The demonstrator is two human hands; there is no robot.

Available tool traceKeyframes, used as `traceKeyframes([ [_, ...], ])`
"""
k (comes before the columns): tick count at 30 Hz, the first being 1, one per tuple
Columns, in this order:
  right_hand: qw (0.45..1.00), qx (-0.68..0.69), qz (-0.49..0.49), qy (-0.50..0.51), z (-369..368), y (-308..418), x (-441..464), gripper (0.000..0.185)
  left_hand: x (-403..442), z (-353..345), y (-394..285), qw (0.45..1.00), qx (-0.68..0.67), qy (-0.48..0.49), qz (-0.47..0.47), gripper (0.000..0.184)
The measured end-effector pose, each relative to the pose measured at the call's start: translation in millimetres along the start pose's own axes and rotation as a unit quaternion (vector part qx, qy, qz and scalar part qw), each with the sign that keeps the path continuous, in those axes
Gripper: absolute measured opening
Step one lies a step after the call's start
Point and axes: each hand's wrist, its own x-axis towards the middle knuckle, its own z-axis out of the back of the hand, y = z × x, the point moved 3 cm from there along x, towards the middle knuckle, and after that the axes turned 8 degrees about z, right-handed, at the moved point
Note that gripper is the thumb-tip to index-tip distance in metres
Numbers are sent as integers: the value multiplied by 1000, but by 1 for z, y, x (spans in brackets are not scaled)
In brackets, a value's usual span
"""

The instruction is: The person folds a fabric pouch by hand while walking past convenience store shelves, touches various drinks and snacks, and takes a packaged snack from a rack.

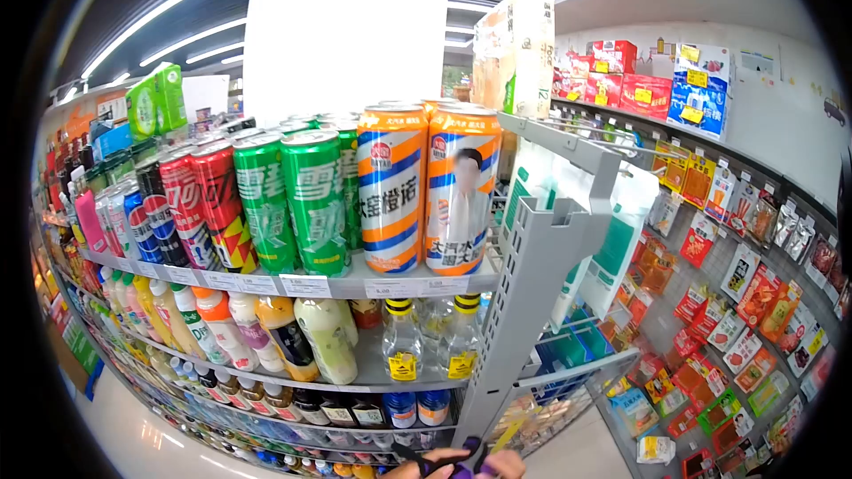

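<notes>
At the bottom edge, my left hand [429,465] and my right hand [503,465] are close together, low in front of the shelf's end post. Both have their fingers closed on a black and purple object [467,461] whose kind I cannot make out. The frame's edge cuts off most of it, along with the wrists. Behind the hands rises the grey perforated shelf post [512,302]. Nearest on the shelves above are clear bottles with black-and-yellow caps [459,337] and blue-labelled bottles [432,406].
Orange-striped cans [390,191], green cans [316,204] and red cans [222,204] line the top shelf [355,284]. Rows of bottles fill the lower shelves. To the right, a rack holds hanging snack packets [759,293], with red boxes [645,95] above. Pale floor [160,430] shows lower left.
</notes>
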Motion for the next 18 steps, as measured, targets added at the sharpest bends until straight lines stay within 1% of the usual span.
traceKeyframes([
  [1, 996, 33, -63, -44, 9, -3, 5, 82, 4, -6, -11, 999, -36, 16, 18, 41],
  [2, 994, 33, -97, -43, 9, -7, -11, 89, 12, -12, -14, 999, -35, 31, 8, 42],
  [3, 991, 22, -121, -46, 13, -9, -12, 87, 22, -16, -14, 998, -34, 47, -5, 45],
  [4, 989, 6, -137, -49, 19, -7, -9, 84, 45, -19, -9, 988, -24, 143, -51, 78],
  [5, 987, -12, -152, -51, 24, -5, -7, 82, 46, -33, -3, 983, -78, 93, -139, 54],
  [6, 985, -28, -165, -52, 30, -1, -6, 80, 47, -42, -11, 981, -92, 109, -131, 53],
  [7, 982, -45, -176, -53, 35, 3, -6, 77, 51, -49, -16, 979, -107, 125, -123, 53],
  [9, 977, -70, -194, -54, 42, 9, -4, 73, 67, -60, 3, 976, -78, 112, -170, 62],
  [10, 975, -79, -201, -54, 46, 13, -4, 71, 68, -59, -2, 976, 68, 59, -199, 62],
  [11, 974, -85, -206, -52, 49, 15, -3, 68, 72, -62, 6, 981, 64, 54, -174, 62],
  [13, 973, -87, -208, -39, 56, 16, -1, 64, 67, -68, 7, 977, 116, 1, -180, 61],
  [14, 976, -87, -199, -27, 59, 15, -1, 62, 69, -68, 11, 977, 112, 3, -182, 61],
  [15, 977, -76, -196, 27, 64, 9, 2, 65, 73, -64, 16, 964, 141, -30, -223, 63],
  [16, 983, -33, -176, 45, 69, 2, 12, 71, 73, -61, 20, 947, 171, -65, -263, 65],
  [17, 983, -32, -176, 47, 75, -10, 22, 71, 70, -60, 29, 948, 170, -67, -262, 65],
  [18, 991, -40, -123, 34, 81, -22, 34, 71, 68, -58, 38, 966, 134, -49, -214, 68],
])
